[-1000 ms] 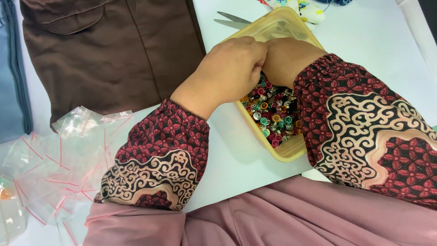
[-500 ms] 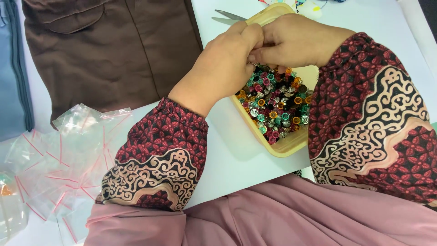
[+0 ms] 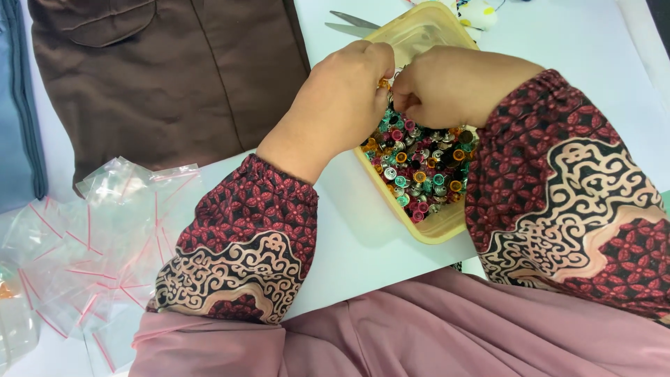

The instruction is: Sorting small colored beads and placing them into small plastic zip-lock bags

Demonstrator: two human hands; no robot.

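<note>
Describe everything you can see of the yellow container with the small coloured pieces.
The yellow container is a shallow, rounded-corner tub of translucent, plastic-looking material, lying open and flat on the white table, its far end bare. Small round pieces in teal, pink, orange and silver pile at its near end. The left hand and right hand meet above it, pinching an orange piece.

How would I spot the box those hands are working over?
Start from the white table, right of the brown garment. The pale yellow plastic tub sits under both hands, the left hand and right hand. It alone is heaped with tiny multicoloured metal rings.
</note>
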